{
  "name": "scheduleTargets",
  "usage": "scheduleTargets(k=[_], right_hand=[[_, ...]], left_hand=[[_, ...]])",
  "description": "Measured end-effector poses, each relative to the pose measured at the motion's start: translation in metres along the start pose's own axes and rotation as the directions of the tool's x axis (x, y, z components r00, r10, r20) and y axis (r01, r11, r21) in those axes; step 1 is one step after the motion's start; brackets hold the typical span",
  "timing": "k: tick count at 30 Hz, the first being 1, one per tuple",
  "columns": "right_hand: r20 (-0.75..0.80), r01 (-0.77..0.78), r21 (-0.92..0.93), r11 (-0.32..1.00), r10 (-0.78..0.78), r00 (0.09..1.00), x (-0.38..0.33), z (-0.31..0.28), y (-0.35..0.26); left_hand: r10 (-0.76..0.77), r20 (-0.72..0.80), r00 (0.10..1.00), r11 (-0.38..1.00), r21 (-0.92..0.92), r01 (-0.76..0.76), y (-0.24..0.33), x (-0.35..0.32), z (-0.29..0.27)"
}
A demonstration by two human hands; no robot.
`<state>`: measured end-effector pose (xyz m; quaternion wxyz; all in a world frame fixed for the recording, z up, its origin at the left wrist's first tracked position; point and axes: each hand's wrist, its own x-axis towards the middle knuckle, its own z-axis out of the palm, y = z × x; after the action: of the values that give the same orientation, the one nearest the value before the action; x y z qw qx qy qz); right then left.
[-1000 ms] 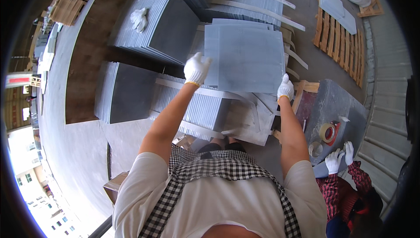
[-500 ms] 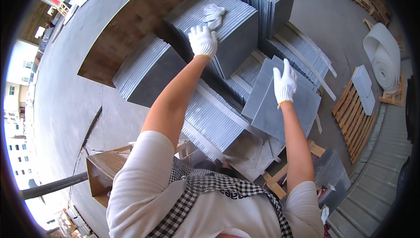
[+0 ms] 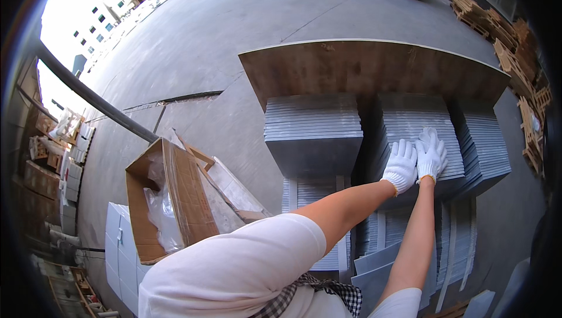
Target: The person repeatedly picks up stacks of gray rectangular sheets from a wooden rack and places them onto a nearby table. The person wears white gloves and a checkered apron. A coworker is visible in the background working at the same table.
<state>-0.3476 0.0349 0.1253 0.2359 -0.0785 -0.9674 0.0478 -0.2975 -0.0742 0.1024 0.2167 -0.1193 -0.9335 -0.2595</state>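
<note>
Both my hands wear white gloves and lie side by side on top of the middle stack of grey tiles [image 3: 410,120]. My left hand [image 3: 401,166] rests flat near the stack's front edge, fingers apart. My right hand [image 3: 431,155] lies just to its right, fingers spread toward the far side. Something white, perhaps a loose glove, shows at its fingertips, and I cannot tell it apart from the hand. Neither hand grips a tile. A second tile stack [image 3: 313,128] stands to the left and a third tile stack [image 3: 483,142] to the right.
The stacks sit on a brown plywood board [image 3: 374,66] on concrete. Lower grey tiles with white strips [image 3: 319,195] lie near me. An open cardboard box with plastic film [image 3: 170,195] and white cartons [image 3: 120,248] are on my left. Wooden pallets [image 3: 503,31] line the far right.
One second ago both hands held up a large grey tile. My head has since turned, the tile has left my hands, and both hands have come together on the middle stack.
</note>
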Motion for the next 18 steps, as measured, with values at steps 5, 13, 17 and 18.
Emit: scheduleTargets(k=[5,13,17,18], right_hand=[[0.044,-0.108,0.151,0.982,0.103,0.994,0.005,0.012,0.041],[-0.282,-0.45,0.224,0.865,0.499,0.819,-0.181,-0.036,0.133],[-0.11,-0.603,0.144,0.785,0.618,0.778,-0.355,-0.037,0.208],[-0.049,-0.638,0.045,0.769,0.639,0.767,-0.366,-0.078,0.186]], left_hand=[[0.021,0.103,0.994,0.999,-0.033,-0.018,0.017,-0.004,-0.007],[0.02,0.154,0.988,0.999,0.043,-0.027,0.015,-0.003,-0.029],[0.03,0.246,0.969,0.977,0.197,-0.08,0.02,0.006,-0.026],[0.011,0.279,0.96,0.963,0.255,-0.085,0.012,0.006,-0.02]])
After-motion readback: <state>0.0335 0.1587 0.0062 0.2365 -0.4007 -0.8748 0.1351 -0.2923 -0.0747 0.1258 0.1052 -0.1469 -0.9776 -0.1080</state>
